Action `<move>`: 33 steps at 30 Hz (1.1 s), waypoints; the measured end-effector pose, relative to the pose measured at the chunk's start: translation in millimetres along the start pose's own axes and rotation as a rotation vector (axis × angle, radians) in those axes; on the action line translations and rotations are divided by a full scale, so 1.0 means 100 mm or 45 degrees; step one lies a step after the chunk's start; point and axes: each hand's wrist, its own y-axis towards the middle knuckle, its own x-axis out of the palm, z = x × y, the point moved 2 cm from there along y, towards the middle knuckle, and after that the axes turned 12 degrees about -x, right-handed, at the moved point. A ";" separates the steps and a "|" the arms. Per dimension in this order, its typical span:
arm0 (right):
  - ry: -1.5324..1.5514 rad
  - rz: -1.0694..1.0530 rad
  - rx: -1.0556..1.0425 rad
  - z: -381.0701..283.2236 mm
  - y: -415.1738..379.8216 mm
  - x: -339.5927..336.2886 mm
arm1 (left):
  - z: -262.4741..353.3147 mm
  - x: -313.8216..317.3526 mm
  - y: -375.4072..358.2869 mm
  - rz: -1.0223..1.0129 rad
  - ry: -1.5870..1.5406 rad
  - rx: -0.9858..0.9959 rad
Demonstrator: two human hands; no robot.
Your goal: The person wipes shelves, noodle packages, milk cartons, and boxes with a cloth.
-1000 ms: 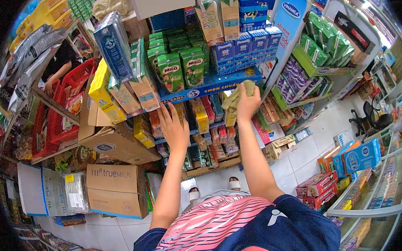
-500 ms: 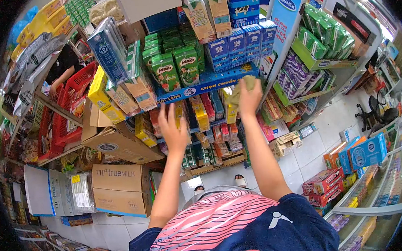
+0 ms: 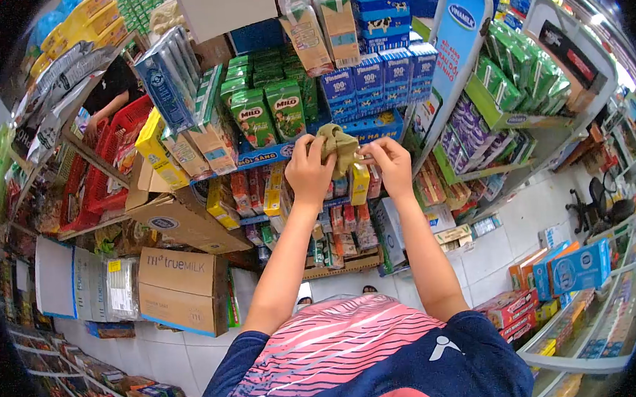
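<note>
A crumpled olive-green cloth (image 3: 340,149) is bunched in front of the blue shelf edge (image 3: 264,157). My left hand (image 3: 310,171) has its fingers closed on the left side of the cloth. Close to the cloth's right side is my right hand (image 3: 389,163), thumb and fingertips pinched together; what they hold, if anything, is too small to make out. Green Milo cartons (image 3: 286,113) and blue Vinamilk cartons (image 3: 369,84) stand on the shelf just behind my hands. A yellow carton (image 3: 359,184) shows below the cloth.
Cardboard boxes (image 3: 181,287) sit on the floor at the left, below red baskets (image 3: 120,149). A Vinamilk sign panel (image 3: 460,22) rises at the right of the shelf. Blue boxes (image 3: 573,269) are stacked at the lower right. Another person's arm (image 3: 112,105) shows at the upper left.
The cloth moved left along the shelf edge and my left hand now grips it. My right hand moved slightly down beside it. The view shifted a little.
</note>
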 end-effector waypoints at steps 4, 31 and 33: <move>-0.887 -0.116 -0.850 -0.14 0.14 -0.13 | -0.13 -0.14 -0.07 0.054 -0.013 -0.116; -1.281 -0.129 -1.334 0.35 0.45 -0.23 | 0.06 0.18 -0.36 0.155 0.005 -0.563; -1.306 -0.114 -1.363 0.36 0.46 -0.23 | 0.11 0.14 -0.32 0.131 -0.058 -0.670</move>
